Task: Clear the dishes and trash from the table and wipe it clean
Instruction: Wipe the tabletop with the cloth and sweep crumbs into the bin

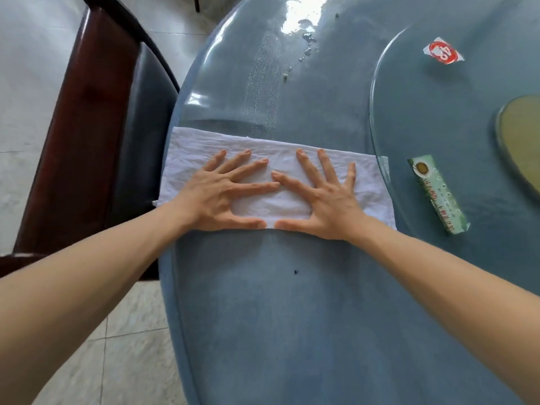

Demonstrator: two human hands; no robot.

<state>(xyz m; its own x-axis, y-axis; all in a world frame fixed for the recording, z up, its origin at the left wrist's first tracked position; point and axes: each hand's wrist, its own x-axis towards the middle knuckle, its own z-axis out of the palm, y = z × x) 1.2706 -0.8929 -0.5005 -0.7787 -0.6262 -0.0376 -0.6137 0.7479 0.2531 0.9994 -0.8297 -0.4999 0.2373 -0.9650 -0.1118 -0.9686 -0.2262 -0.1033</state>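
A white cloth (204, 147) lies spread flat near the left edge of the blue glass-topped table (292, 317). My left hand (213, 197) and my right hand (324, 206) both press flat on the cloth, fingers spread, thumbs almost touching. A green paper wrapper (436, 194) lies to the right of the cloth, on the glass turntable (409, 112). A torn red and white label (443, 51) lies farther back on the turntable. Wet streaks and small crumbs (306, 42) show on the table beyond the cloth.
A dark wooden chair with a black seat (140, 135) stands against the table's left edge. A yellow-green disc (523, 135) sits under the turntable at the right. A small dark speck (296, 271) lies on the table near me. Tiled floor is at the left.
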